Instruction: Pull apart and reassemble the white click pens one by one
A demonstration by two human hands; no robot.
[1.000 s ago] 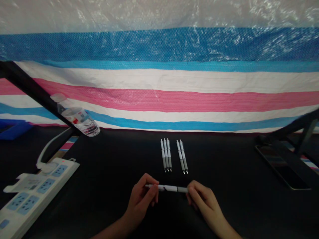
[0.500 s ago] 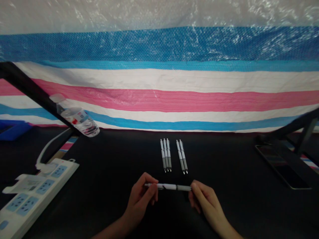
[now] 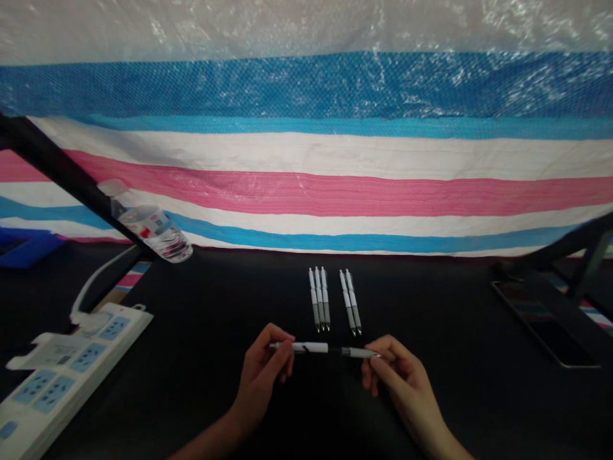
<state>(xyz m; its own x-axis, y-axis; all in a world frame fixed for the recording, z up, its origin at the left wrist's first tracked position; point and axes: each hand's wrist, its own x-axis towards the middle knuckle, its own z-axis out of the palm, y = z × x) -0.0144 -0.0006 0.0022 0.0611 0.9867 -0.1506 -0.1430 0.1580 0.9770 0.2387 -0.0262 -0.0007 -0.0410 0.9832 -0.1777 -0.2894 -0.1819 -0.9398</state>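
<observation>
Pinching a pen [image 3: 322, 348] by its white barrel [image 3: 313, 347] between thumb and forefinger, the left hand [image 3: 263, 365] sits opposite the right hand [image 3: 400, 374], whose fingertips grasp the grey grip [image 3: 357, 352] near its metal tip. Held crosswise over the black table [image 3: 431, 306], the pen shows a dark stretch between barrel and grip; taking opposite ends probably lets each part be controlled separately. Beyond, three pens [image 3: 320, 299] and two pens [image 3: 351, 301] lie in neat groups, tips toward the person, perhaps for easy reach. Farther back are a bottle [image 3: 163, 233] and striped sheet [image 3: 335, 195].

Six pens [image 3: 320, 298], one bottle [image 3: 156, 232], one phone [image 3: 543, 324], one power strip [image 3: 76, 377]
</observation>
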